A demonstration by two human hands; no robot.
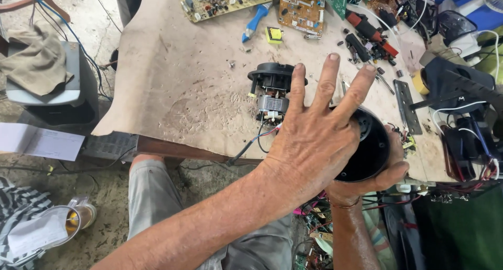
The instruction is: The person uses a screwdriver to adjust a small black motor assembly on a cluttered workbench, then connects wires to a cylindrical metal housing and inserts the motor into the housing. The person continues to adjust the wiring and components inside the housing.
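Left hand (pixel 314 139) nearest the lens, fingers spread flat, palm down over the open mouth of a round black housing (pixel 369 152). Right hand (pixel 385 178) cups that housing from below, thumb along its rim, at the counter's (pixel 173 92) near edge. Just beyond the fingertips: small electric motor (pixel 272 89) with black fan shroud, lying on the counter, red and black leads trailing toward the housing. Farther back: two circuit boards (pixel 225 2), blue-handled tool (pixel 255 21), loose screws. Grey cloth (pixel 36 60) on a box, far left.

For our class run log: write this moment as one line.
left hand: spread over housing | right hand: cradles black housing | motor: on table
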